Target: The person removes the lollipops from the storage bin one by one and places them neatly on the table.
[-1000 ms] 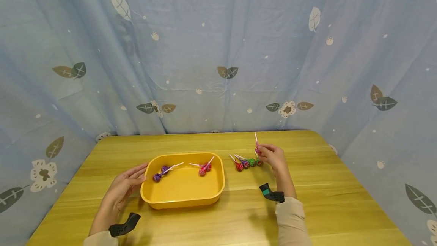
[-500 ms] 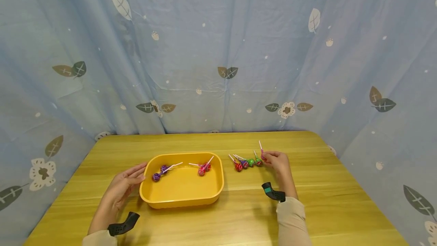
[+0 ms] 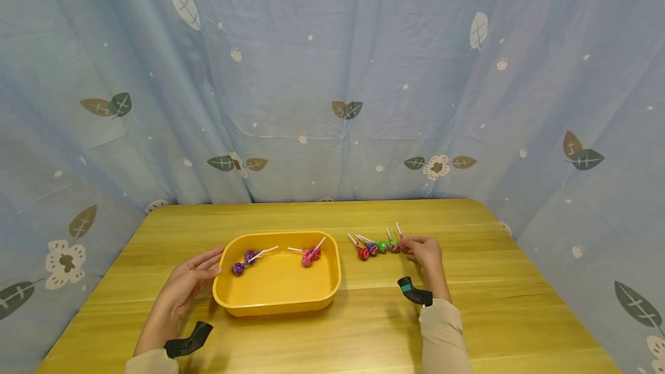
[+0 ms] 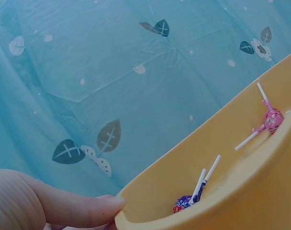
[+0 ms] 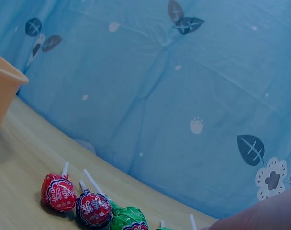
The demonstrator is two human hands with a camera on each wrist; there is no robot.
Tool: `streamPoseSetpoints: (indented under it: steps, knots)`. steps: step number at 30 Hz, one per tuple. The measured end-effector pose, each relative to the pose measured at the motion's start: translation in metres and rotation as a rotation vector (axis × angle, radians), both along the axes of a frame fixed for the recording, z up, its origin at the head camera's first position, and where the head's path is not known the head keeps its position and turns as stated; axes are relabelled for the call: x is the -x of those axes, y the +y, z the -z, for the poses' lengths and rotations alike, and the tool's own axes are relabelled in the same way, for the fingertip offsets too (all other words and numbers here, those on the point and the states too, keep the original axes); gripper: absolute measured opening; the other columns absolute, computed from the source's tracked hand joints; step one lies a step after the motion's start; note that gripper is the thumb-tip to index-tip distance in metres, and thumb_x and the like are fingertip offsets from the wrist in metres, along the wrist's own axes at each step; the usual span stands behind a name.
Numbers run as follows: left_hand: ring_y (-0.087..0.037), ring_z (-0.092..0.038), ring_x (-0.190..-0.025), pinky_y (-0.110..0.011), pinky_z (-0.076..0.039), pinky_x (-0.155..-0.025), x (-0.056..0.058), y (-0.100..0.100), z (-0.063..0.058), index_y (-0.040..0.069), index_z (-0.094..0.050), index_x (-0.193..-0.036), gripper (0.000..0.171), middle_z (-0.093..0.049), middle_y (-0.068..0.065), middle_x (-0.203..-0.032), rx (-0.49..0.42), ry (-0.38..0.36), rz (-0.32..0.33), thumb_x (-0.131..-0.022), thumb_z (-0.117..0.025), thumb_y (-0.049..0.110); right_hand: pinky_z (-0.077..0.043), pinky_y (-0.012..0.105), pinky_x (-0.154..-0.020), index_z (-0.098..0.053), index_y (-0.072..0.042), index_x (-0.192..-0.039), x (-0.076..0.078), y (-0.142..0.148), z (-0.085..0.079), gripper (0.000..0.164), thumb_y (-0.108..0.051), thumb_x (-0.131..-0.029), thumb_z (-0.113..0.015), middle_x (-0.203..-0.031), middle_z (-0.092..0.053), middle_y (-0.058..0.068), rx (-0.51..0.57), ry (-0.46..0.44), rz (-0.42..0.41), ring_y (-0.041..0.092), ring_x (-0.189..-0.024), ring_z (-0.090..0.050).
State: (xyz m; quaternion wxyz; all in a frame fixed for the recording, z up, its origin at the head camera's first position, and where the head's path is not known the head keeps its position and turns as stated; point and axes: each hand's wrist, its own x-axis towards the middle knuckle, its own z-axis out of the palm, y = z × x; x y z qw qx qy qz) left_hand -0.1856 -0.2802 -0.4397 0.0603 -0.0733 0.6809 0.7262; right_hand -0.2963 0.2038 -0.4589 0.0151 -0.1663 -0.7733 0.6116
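My right hand (image 3: 427,251) pinches a pink lollipop (image 3: 399,231) by its head at the right end of a row of lollipops; its white stick points away from me. In the row lie a red lollipop (image 3: 363,253), a purple one (image 3: 373,249) and two green ones, the nearest green lollipop (image 3: 394,246) right beside the held one. With straight fingers my left hand (image 3: 189,281) touches the left rim of a yellow tray (image 3: 275,309). In the tray are two purple lollipops (image 3: 238,269) at left and pink lollipops (image 3: 307,260) at right. The right wrist view shows only part of that hand.
The wooden table (image 3: 363,333) ends at a blue patterned curtain (image 3: 291,85) behind and at the sides. A black wrist mount (image 3: 189,340) sits on the left wrist and another black mount (image 3: 414,292) on the right.
My right hand has moved right and down with the pink lollipop, from above the row to its right end. The left hand and the tray have stayed in place.
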Motion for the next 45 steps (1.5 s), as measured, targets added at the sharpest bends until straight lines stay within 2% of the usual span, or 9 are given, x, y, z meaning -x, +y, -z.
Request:
streamPoseSetpoints:
  steps: [7,13,20,31,37,45]
  knots:
    - [0.002,-0.059,-0.105,-0.027,-0.049,-0.092,0.001,0.000,0.000,-0.004,-0.027,-0.150,0.064,-0.035,-0.013,-0.148,0.020,-0.007,-0.007,-0.095,-0.059,0.004,-0.058,0.029,-0.065,-0.064,0.014,-0.113,0.002,0.000,0.004,0.034,-0.010,-0.090,-0.067,-0.094,-0.065,0.019,-0.053,0.010,0.031,0.021,-0.076,-0.060]
    - [0.002,-0.059,-0.104,-0.025,-0.049,-0.091,0.001,0.000,0.001,-0.005,-0.027,-0.149,0.064,-0.037,-0.013,-0.147,0.017,-0.003,-0.010,-0.095,-0.059,0.004,-0.056,0.026,-0.059,-0.068,0.012,-0.108,0.002,-0.002,0.008,0.031,-0.015,-0.091,-0.067,-0.091,-0.068,0.021,-0.136,0.020,0.030,0.019,-0.069,-0.064]
    - [0.002,-0.060,-0.104,-0.025,-0.049,-0.091,0.001,0.000,0.001,-0.005,-0.027,-0.150,0.064,-0.037,-0.012,-0.147,0.011,-0.003,-0.007,-0.095,-0.059,0.004,-0.052,0.021,-0.052,-0.068,0.012,-0.106,0.002,-0.003,0.011,0.031,-0.015,-0.090,-0.067,-0.089,-0.068,0.020,-0.184,0.046,0.033,0.016,-0.063,-0.063]
    - [0.000,-0.059,-0.107,-0.029,-0.047,-0.095,0.000,-0.001,0.000,-0.005,-0.027,-0.150,0.064,-0.038,-0.012,-0.147,0.011,0.007,-0.004,-0.095,-0.058,0.003,-0.055,0.024,-0.055,-0.067,0.013,-0.107,-0.001,-0.004,0.009,0.032,-0.015,-0.091,-0.066,-0.085,-0.067,0.020,-0.192,0.064,0.032,0.016,-0.063,-0.063]
    - [0.001,-0.059,-0.106,-0.028,-0.048,-0.094,0.000,0.000,0.001,-0.005,-0.027,-0.150,0.064,-0.034,-0.016,-0.148,0.018,0.002,-0.004,-0.095,-0.058,0.004,-0.057,0.029,-0.059,-0.066,0.013,-0.108,-0.002,-0.003,0.007,0.031,-0.013,-0.091,-0.065,-0.091,-0.067,0.024,-0.160,0.053,0.028,0.020,-0.066,-0.064]
    - [0.000,-0.060,-0.106,-0.025,-0.049,-0.091,0.000,-0.001,0.002,-0.004,-0.028,-0.149,0.064,-0.037,-0.015,-0.147,0.029,0.013,-0.006,-0.095,-0.060,0.006,-0.053,0.025,-0.052,-0.067,0.010,-0.107,-0.003,-0.003,0.002,0.028,-0.013,-0.091,-0.064,-0.087,-0.067,0.022,-0.153,0.118,0.083,0.026,-0.067,-0.064]
